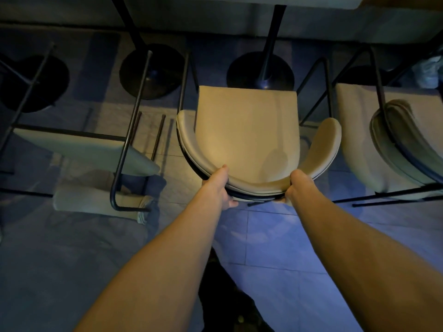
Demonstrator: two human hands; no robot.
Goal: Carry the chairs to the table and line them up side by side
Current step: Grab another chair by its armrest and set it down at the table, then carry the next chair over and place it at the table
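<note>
A beige padded chair [247, 130] with a curved backrest and thin black metal legs stands directly below me, its seat facing the table [215, 1] at the top edge. My left hand [219, 188] grips the left part of the curved backrest. My right hand [296, 185] grips the right part of it. A second beige chair [383, 144] stands close on the right. A third beige chair [79, 149] lies tipped on its side on the left, legs pointing away.
Two black pedestal table legs with round bases [151, 73] [260, 73] stand just beyond the chairs. Another dark base [31, 82] sits at far left. Tiled floor [275, 248] stretches under my arms. A pale crumpled item [429, 70] lies at far right.
</note>
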